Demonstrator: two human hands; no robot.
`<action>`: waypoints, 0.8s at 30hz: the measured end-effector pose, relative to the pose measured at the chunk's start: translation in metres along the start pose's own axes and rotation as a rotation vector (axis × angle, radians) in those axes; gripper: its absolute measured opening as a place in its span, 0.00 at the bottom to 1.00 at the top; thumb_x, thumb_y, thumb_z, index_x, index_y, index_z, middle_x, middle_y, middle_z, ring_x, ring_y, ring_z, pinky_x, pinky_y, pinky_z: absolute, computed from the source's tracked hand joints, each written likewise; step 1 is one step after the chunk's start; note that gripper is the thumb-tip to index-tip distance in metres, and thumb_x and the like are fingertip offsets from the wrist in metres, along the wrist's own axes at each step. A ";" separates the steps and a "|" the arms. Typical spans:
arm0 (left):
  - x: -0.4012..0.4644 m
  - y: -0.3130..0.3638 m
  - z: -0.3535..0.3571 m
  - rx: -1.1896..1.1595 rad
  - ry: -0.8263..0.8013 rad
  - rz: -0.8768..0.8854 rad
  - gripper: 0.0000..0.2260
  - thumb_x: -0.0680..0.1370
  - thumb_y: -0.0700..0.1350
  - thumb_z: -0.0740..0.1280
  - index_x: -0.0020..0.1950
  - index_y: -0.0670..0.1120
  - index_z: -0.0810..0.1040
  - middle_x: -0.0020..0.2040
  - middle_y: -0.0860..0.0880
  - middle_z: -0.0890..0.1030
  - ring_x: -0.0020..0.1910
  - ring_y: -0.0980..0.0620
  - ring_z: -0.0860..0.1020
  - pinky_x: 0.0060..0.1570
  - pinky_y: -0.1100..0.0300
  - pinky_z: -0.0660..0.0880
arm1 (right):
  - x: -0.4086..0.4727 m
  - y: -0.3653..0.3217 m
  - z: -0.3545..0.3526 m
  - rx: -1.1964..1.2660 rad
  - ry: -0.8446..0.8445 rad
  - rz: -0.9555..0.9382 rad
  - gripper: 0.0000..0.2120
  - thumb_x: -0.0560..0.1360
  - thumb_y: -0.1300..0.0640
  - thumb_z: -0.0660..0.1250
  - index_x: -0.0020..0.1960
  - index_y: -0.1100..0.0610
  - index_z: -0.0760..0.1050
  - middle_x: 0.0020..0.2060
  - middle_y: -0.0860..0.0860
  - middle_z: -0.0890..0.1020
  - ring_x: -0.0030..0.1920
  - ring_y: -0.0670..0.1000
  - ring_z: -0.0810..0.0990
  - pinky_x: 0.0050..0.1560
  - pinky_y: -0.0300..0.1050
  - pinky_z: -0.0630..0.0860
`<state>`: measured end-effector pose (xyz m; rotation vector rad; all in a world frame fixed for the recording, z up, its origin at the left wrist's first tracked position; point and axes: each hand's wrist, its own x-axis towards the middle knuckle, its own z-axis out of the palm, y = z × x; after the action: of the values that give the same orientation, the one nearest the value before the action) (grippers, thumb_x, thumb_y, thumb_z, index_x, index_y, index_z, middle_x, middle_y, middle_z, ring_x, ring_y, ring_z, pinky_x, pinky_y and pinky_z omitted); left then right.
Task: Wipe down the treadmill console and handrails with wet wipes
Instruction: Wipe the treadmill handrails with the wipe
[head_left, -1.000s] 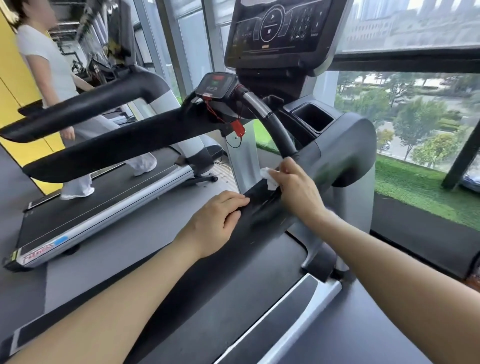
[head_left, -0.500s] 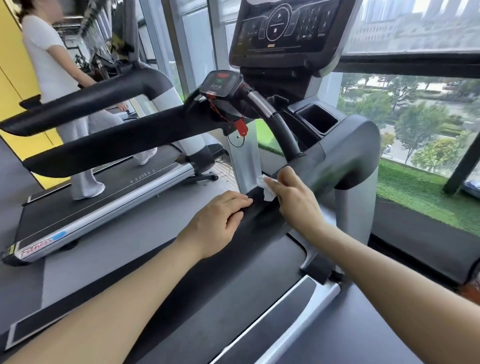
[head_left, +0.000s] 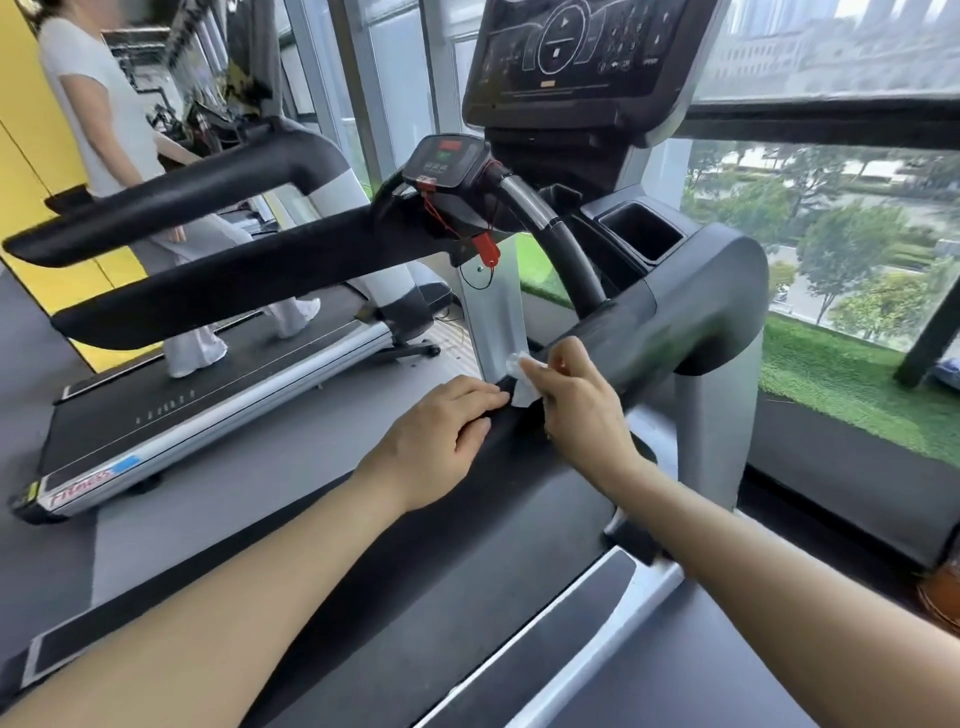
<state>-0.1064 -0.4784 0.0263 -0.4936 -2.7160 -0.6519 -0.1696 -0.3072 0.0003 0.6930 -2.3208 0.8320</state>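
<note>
Reaching in from six o'clock, both bare forearms cross the dark treadmill belt (head_left: 415, 597) to the black right handrail (head_left: 649, 332); the left hand (head_left: 436, 441) lies loose with fingers curled on the rail, holding nothing, while the right hand (head_left: 576, 405) pinches a crumpled white wet wipe (head_left: 522, 384) against the rail just beside it. At twelve o'clock stands the dark console (head_left: 571, 52); at ten o'clock a person in white (head_left: 104, 114) walks the neighbouring treadmill (head_left: 182, 415) on grey floor, by a yellow wall (head_left: 31, 156); at two o'clock, windows (head_left: 841, 234) show trees.
</note>
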 end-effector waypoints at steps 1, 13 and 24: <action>0.000 0.001 0.000 0.000 -0.004 -0.003 0.15 0.80 0.40 0.61 0.66 0.49 0.75 0.64 0.56 0.74 0.63 0.60 0.70 0.58 0.80 0.57 | 0.004 0.007 -0.004 0.001 -0.010 -0.062 0.14 0.73 0.66 0.62 0.56 0.58 0.80 0.40 0.50 0.66 0.36 0.51 0.69 0.37 0.39 0.69; 0.000 0.000 0.000 0.005 0.007 0.005 0.15 0.80 0.40 0.61 0.65 0.49 0.76 0.63 0.56 0.75 0.62 0.59 0.71 0.59 0.78 0.60 | 0.008 0.005 0.006 -0.035 0.062 0.111 0.08 0.76 0.63 0.56 0.52 0.57 0.73 0.42 0.47 0.61 0.41 0.49 0.66 0.41 0.41 0.66; 0.000 0.001 0.000 0.007 0.023 0.007 0.15 0.80 0.40 0.61 0.65 0.48 0.76 0.63 0.56 0.75 0.62 0.60 0.71 0.58 0.81 0.58 | 0.053 0.063 -0.020 -0.099 -0.030 0.286 0.18 0.77 0.64 0.59 0.64 0.51 0.76 0.48 0.52 0.68 0.45 0.53 0.73 0.45 0.43 0.67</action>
<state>-0.1054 -0.4775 0.0269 -0.4905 -2.6931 -0.6422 -0.2394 -0.2651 0.0235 0.3373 -2.5055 0.8264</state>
